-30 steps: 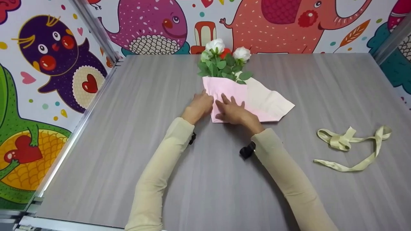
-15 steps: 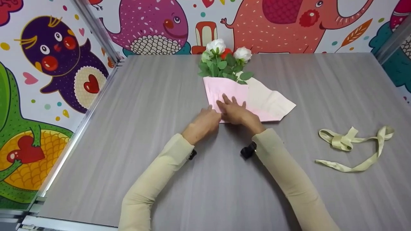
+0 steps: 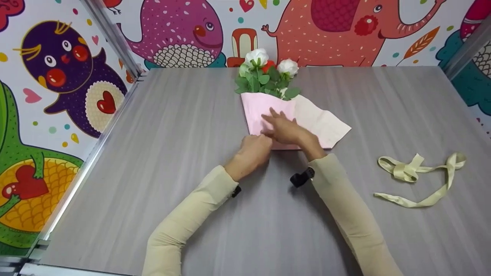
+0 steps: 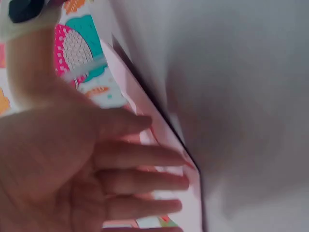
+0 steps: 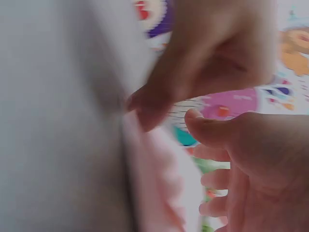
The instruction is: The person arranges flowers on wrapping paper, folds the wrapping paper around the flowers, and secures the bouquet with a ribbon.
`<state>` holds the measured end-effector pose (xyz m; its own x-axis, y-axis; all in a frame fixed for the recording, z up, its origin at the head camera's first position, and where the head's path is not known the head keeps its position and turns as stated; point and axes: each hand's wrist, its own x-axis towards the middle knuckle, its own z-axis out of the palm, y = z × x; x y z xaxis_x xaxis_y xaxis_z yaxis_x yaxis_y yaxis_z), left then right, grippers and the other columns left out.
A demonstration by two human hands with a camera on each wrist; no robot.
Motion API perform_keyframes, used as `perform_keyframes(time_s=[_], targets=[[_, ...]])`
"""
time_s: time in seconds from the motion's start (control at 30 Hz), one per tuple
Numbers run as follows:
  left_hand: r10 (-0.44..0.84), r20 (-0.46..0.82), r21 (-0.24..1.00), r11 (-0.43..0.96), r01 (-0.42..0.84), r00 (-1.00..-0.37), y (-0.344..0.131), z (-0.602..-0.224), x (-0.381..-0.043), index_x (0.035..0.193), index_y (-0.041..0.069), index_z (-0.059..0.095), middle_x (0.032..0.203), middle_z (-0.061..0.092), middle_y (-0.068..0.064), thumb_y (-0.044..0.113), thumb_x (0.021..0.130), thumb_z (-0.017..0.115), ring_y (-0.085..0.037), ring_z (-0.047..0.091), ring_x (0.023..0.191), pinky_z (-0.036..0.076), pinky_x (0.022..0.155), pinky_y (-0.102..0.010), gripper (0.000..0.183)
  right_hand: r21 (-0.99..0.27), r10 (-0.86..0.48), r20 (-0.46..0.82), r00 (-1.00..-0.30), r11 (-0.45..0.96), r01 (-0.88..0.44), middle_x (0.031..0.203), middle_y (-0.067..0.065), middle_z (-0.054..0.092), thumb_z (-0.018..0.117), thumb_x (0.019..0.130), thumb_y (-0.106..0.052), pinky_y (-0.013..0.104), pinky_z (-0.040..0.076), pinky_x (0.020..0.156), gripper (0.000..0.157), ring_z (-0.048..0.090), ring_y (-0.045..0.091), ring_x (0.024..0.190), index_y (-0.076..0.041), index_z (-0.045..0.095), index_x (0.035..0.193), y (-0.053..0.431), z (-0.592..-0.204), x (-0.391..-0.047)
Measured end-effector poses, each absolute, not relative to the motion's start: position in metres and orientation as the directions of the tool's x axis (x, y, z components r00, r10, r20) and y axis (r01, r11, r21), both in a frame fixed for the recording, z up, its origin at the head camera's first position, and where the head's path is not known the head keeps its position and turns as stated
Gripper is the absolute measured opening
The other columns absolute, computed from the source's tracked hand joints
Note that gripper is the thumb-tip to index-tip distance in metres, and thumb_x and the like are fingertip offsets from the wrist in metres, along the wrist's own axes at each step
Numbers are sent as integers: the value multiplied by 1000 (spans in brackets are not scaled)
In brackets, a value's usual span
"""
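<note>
A pink-and-cream wrapping sheet [image 3: 312, 119] is folded over a white-and-red rose bouquet [image 3: 265, 78], upper centre, under the spread right hand [image 3: 284, 130]. The left hand [image 3: 254, 150] is placed at its lower edge (pinch cannot be told). Likely light, easily creased; best gripped low.

A grey table between brightly painted cartoon walls.
The wood-grain table [image 3: 115, 199] meets a white back wall [image 3: 264, 13] showing a purple whale [image 3: 178, 28] and an orange-red elephant [image 3: 326, 38]; the left wall [image 3: 86, 36] bears a dark purple bird [image 3: 57, 57]. Metal posts stand at both back corners, under soft light.
</note>
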<state>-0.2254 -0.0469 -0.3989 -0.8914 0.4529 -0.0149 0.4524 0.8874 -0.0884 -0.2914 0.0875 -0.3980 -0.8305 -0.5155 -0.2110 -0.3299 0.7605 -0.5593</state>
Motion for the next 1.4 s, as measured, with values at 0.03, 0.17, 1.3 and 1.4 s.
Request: perform_keyframes(time_s=[0.03,0.17,1.3,1.4], targets=[[445,9,-98,891,443,-895,-43,-398,-224,99,8,78,98,77,-8,13,96,60,-29,74,87,61,73,-43,18,-571,-514,-188,-837,750,-333,168,21,6,49,105,-31,74,6,117,61,4,49,153,-10,30,158,92,-392,-291],[423,44,-99,903,417,-905,-28,-396,-222,96,9,78,94,78,-8,23,96,63,-26,75,85,60,69,-40,20,-586,-494,-140,-858,740,-330,166,25,11,53,104,-29,62,13,123,62,10,47,154,-4,31,156,108,-371,-291],[464,192,98,868,487,-865,-7,-418,-243,97,-1,71,92,73,-13,12,96,59,-25,75,82,62,72,-37,18,-732,7,-60,-998,680,49,165,25,19,49,104,-27,59,19,123,68,19,42,154,-2,17,159,187,-322,-281],[388,186,238,873,425,-903,-9,-418,-247,105,-6,66,97,68,-18,13,95,59,-28,73,84,62,74,-38,22,-754,103,-60,-993,647,112,163,27,24,42,105,-19,58,23,122,61,24,42,152,1,20,158,195,-327,-284]])
